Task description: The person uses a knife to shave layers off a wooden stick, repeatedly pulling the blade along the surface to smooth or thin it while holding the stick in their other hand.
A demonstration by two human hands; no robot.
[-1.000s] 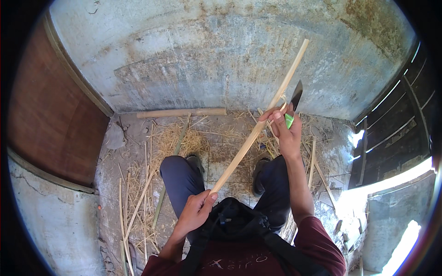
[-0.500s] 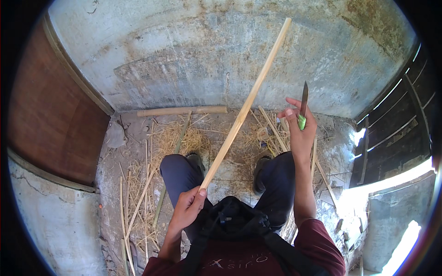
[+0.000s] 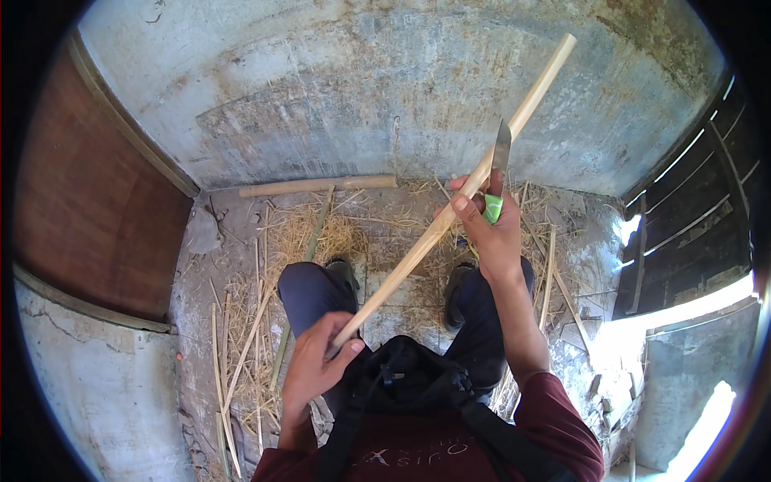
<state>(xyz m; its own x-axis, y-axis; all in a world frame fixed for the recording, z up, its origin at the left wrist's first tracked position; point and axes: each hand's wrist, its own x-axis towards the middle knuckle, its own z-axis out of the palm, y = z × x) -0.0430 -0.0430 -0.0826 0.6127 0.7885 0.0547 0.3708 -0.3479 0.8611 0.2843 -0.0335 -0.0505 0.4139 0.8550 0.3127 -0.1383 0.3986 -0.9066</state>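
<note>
A long pale strip of split bamboo [image 3: 414, 255] slants from my lap up to the far right. Its near end lies in my left hand [image 3: 313, 365], fingers curled behind it and the thumb somewhat loose at the tip. My right hand [image 3: 498, 237] is closed around a knife [image 3: 502, 149] with a green handle, the blade pointing up. Thumb and fingers of that same hand also pinch the strip at about its middle. The blade stands close beside the strip; whether they touch, I cannot tell.
Straw-like shavings [image 3: 309, 233] and thin strips [image 3: 245, 353] litter the floor around my boots. A thick bamboo pole [image 3: 317, 186] lies along the foot of the stained wall [image 3: 321, 96]. A brown panel [image 3: 104, 193] stands left, dark slatted boards [image 3: 691, 209] right.
My right hand has moved left and closed on the strip while still holding the knife. The strip's far end has swung right, and my left hand's grip has loosened slightly.
</note>
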